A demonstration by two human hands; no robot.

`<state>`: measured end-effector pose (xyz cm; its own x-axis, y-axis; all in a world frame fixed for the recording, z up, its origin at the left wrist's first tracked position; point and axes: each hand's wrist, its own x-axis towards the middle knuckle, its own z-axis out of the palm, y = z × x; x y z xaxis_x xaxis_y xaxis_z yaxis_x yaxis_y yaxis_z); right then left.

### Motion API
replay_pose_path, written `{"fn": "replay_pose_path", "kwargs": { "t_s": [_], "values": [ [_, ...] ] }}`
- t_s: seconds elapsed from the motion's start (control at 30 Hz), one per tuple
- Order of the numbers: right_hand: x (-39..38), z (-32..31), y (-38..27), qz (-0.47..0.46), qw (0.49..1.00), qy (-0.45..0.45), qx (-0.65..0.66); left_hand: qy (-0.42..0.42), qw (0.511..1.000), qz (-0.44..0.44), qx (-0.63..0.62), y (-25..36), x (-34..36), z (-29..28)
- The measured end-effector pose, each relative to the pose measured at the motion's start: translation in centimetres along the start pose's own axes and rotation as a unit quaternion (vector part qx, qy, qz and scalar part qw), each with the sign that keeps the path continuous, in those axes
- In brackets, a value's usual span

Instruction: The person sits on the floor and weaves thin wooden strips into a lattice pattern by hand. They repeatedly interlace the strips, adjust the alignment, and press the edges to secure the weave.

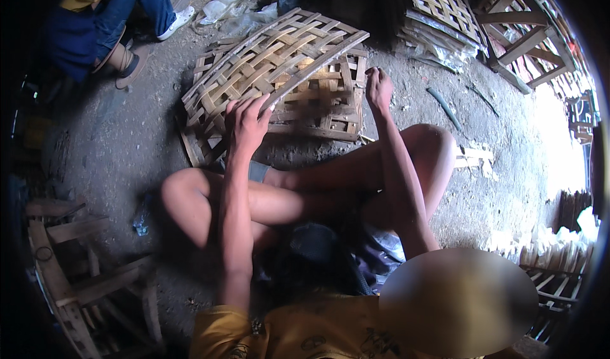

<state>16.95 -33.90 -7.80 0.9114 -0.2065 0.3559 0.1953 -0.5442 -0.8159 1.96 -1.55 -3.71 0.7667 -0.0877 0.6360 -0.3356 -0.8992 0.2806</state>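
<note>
A woven bamboo panel with wooden edge strips [267, 57] rests at a slant over more lattice panels [318, 121] on the ground in front of my crossed legs. My left hand [248, 124] has its fingers curled on the near strip at the panel's lower corner. My right hand [380, 89] is beside the right end of the stack, a little below the strip's far end, with its fingers curled; whatever they may hold is too small to make out.
Another seated person in jeans [124, 13] is at upper left. Stacked woven panels [438, 16] and wooden frames [515, 41] stand at upper right. A wooden frame [82, 229] is at lower left, loose strips [445, 108] lie at right, plastic sheets [222, 3] behind.
</note>
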Motion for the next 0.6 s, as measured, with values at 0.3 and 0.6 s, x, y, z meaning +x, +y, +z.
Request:
{"fn": "replay_pose_path", "kwargs": {
  "t_s": [0.3, 0.6],
  "values": [
    [-0.3, -2.1, -4.4, 0.027, 0.992, 0.068, 0.104, -0.001, 1.0, -0.018, 0.002, 0.7, 0.7, -0.7],
    [0.2, -0.3, -2.1, 0.08, 0.98, 0.015, 0.181, -0.017, 0.999, -0.029, 0.003, 1.7, 0.2, 0.0]
  ]
}}
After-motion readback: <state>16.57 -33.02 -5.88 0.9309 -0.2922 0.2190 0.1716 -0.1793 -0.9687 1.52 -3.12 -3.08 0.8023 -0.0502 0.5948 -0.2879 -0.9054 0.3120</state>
